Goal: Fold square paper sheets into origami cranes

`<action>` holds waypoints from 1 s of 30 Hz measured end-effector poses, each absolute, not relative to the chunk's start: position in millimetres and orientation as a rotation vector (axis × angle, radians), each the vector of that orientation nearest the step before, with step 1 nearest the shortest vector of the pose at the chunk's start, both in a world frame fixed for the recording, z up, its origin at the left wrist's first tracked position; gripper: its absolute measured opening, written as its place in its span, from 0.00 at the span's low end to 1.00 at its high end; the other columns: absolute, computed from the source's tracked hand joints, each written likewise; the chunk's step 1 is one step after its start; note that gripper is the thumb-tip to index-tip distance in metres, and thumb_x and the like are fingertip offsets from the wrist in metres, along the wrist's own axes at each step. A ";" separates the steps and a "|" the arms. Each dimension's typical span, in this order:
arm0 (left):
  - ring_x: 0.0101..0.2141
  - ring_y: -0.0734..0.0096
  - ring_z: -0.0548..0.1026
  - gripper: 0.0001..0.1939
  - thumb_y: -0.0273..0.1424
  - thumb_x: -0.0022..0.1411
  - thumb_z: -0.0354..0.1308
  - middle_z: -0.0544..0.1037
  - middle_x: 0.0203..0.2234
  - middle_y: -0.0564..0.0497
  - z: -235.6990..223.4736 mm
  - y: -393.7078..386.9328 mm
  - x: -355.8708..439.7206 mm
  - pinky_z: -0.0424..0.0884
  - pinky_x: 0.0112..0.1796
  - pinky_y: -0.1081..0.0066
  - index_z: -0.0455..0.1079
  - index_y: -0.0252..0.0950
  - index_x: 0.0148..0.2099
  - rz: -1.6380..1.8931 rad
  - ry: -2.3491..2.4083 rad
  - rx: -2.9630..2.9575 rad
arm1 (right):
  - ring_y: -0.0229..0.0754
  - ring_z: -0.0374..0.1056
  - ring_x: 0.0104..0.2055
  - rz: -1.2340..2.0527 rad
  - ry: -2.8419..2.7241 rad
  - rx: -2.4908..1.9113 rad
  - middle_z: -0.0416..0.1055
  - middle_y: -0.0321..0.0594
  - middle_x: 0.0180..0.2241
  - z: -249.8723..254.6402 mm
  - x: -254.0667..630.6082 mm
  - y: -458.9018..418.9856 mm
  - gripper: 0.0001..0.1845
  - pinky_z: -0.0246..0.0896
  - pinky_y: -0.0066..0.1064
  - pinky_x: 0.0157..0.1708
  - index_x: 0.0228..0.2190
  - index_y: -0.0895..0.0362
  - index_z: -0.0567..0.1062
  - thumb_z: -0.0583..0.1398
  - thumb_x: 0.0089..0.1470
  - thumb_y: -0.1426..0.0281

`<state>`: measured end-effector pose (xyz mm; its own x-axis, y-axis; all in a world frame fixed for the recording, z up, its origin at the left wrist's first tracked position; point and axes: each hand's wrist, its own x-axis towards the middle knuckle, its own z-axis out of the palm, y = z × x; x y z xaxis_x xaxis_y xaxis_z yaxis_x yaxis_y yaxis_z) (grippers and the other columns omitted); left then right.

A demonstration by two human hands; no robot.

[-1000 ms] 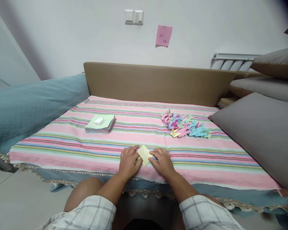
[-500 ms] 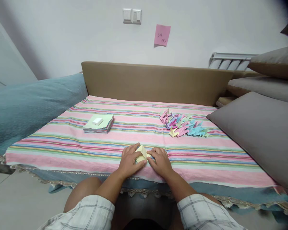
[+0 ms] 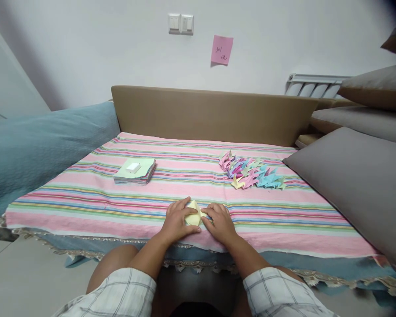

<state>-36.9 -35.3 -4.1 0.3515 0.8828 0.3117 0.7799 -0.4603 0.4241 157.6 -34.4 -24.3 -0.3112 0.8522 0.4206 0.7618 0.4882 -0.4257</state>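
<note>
A partly folded sheet of pale yellow origami paper (image 3: 193, 219) lies on the striped cloth in front of me. My left hand (image 3: 177, 219) holds its left side, the index finger lying across the paper and the thumb at the near edge. At the right tip, my right hand (image 3: 220, 221) pinches the paper between thumb and index finger. Part of the paper is hidden beneath my fingers. Farther back on the right sits a pile of folded paper cranes (image 3: 251, 172) in pink, purple, blue, green and yellow.
Back left, a stack of coloured paper sheets (image 3: 145, 174) carries a small white block (image 3: 133, 167). The striped cloth (image 3: 86, 189) covers the seat up to a brown backrest (image 3: 211, 115). Grey cushions (image 3: 353, 176) pile up on the right; a blue-covered armrest (image 3: 53, 141) bounds the left.
My left thumb has shifted down to the paper's near edge, and the raised flap now looks flatter and more spread. My right hand has stayed at the right tip.
</note>
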 end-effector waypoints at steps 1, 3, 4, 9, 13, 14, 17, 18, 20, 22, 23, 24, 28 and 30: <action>0.55 0.51 0.62 0.29 0.48 0.38 0.67 0.63 0.58 0.47 -3.6 -34.2 -37.3 0.56 0.53 0.50 0.72 0.46 0.44 0.741 1.497 2.405 | 0.45 0.60 0.43 0.196 -2.135 -1.325 0.69 0.40 0.39 -23.9 157.6 -34.6 0.13 0.52 0.38 0.45 0.42 0.51 0.74 0.57 0.55 0.65; 0.55 0.51 0.62 0.29 0.48 0.38 0.68 0.64 0.57 0.47 -2.4 -31.8 -37.5 0.55 0.53 0.51 0.72 0.47 0.45 0.721 1.486 2.394 | 0.45 0.60 0.43 0.198 -2.139 -1.324 0.69 0.40 0.39 -23.1 157.7 -34.8 0.13 0.52 0.38 0.45 0.42 0.51 0.74 0.57 0.55 0.65; 0.55 0.51 0.62 0.29 0.48 0.38 0.68 0.64 0.57 0.47 -1.7 -30.9 -37.4 0.54 0.53 0.51 0.72 0.47 0.45 0.714 1.483 2.387 | 0.45 0.60 0.43 0.198 -2.141 -1.323 0.69 0.40 0.39 -22.9 157.7 -34.8 0.13 0.52 0.38 0.45 0.42 0.51 0.74 0.57 0.55 0.65; 0.55 0.53 0.62 0.34 0.50 0.36 0.67 0.65 0.57 0.48 0.9 -30.5 -36.1 0.52 0.54 0.51 0.68 0.46 0.47 0.716 1.465 2.336 | 0.45 0.60 0.43 0.190 -2.140 -1.331 0.69 0.39 0.38 -24.1 157.6 -33.9 0.12 0.52 0.37 0.45 0.42 0.51 0.74 0.57 0.54 0.65; 0.54 0.54 0.63 0.37 0.49 0.36 0.68 0.66 0.56 0.47 0.8 -31.7 -36.3 0.51 0.54 0.53 0.66 0.45 0.49 0.753 1.452 2.297 | 0.45 0.59 0.43 0.185 -2.133 -1.332 0.69 0.39 0.38 -25.1 157.3 -33.9 0.12 0.52 0.37 0.44 0.42 0.51 0.74 0.57 0.54 0.65; 0.54 0.54 0.63 0.37 0.49 0.36 0.68 0.66 0.56 0.47 0.5 -31.6 -36.5 0.52 0.54 0.53 0.65 0.44 0.50 0.764 1.450 2.296 | 0.45 0.59 0.43 0.186 -2.131 -1.331 0.69 0.39 0.39 -25.1 157.2 -34.2 0.12 0.52 0.37 0.44 0.42 0.51 0.74 0.57 0.54 0.65; 0.54 0.53 0.63 0.38 0.48 0.36 0.68 0.66 0.56 0.46 0.0 -29.9 -37.4 0.53 0.53 0.54 0.65 0.44 0.50 0.776 1.443 2.305 | 0.45 0.59 0.43 0.192 -2.130 -1.331 0.69 0.39 0.39 -24.3 157.1 -35.1 0.13 0.52 0.37 0.45 0.42 0.51 0.74 0.58 0.54 0.65; 0.54 0.53 0.63 0.38 0.48 0.35 0.69 0.66 0.57 0.46 0.0 -28.9 -37.7 0.53 0.53 0.54 0.65 0.43 0.50 0.773 1.436 2.311 | 0.45 0.59 0.43 0.196 -2.132 -1.330 0.69 0.39 0.39 -23.9 157.2 -35.2 0.13 0.52 0.38 0.45 0.42 0.51 0.74 0.58 0.54 0.65; 0.54 0.53 0.63 0.38 0.48 0.35 0.69 0.65 0.57 0.45 0.3 -26.8 -38.5 0.54 0.53 0.54 0.65 0.43 0.50 0.758 1.418 2.324 | 0.45 0.59 0.43 0.200 -2.137 -1.330 0.69 0.39 0.39 -23.4 157.3 -35.1 0.13 0.52 0.38 0.45 0.42 0.51 0.74 0.58 0.54 0.65; 0.55 0.53 0.62 0.37 0.47 0.35 0.69 0.64 0.57 0.45 0.8 -24.6 -39.4 0.54 0.53 0.54 0.66 0.43 0.48 0.732 1.403 2.339 | 0.45 0.59 0.43 0.198 -2.143 -1.332 0.69 0.39 0.39 -23.0 157.5 -34.6 0.13 0.52 0.38 0.45 0.42 0.51 0.74 0.57 0.54 0.65; 0.55 0.52 0.62 0.35 0.47 0.35 0.69 0.64 0.58 0.45 1.0 -23.7 -39.9 0.54 0.53 0.53 0.67 0.44 0.47 0.719 1.402 2.346 | 0.45 0.59 0.43 0.196 -2.146 -1.334 0.69 0.39 0.39 -22.9 157.5 -34.4 0.13 0.52 0.38 0.45 0.42 0.51 0.74 0.57 0.54 0.65; 0.56 0.51 0.61 0.34 0.48 0.35 0.69 0.63 0.58 0.46 1.3 -22.8 -40.5 0.53 0.53 0.52 0.68 0.44 0.47 0.706 1.400 2.353 | 0.45 0.59 0.43 0.192 -2.149 -1.335 0.69 0.39 0.39 -22.8 157.5 -34.2 0.13 0.52 0.38 0.45 0.43 0.51 0.73 0.58 0.54 0.65; 0.57 0.49 0.59 0.33 0.49 0.35 0.68 0.61 0.59 0.47 2.5 -21.3 -41.7 0.54 0.53 0.50 0.71 0.47 0.46 0.673 1.393 2.370 | 0.45 0.59 0.43 0.175 -2.171 -1.338 0.68 0.39 0.39 -22.2 157.1 -34.1 0.16 0.52 0.38 0.45 0.45 0.49 0.72 0.57 0.55 0.65; 0.57 0.49 0.59 0.33 0.49 0.35 0.68 0.60 0.60 0.48 3.3 -21.7 -41.0 0.54 0.53 0.50 0.71 0.48 0.47 0.651 1.395 2.373 | 0.45 0.59 0.42 0.169 -2.181 -1.341 0.68 0.39 0.39 -21.8 156.8 -34.3 0.16 0.52 0.38 0.44 0.46 0.49 0.72 0.57 0.55 0.66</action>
<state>-41.0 -21.7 3.3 0.4222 0.8781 0.2252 0.7365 -0.4771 0.4796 156.8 -34.3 -21.8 -0.3366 0.8526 0.3996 0.7812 0.4898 -0.3871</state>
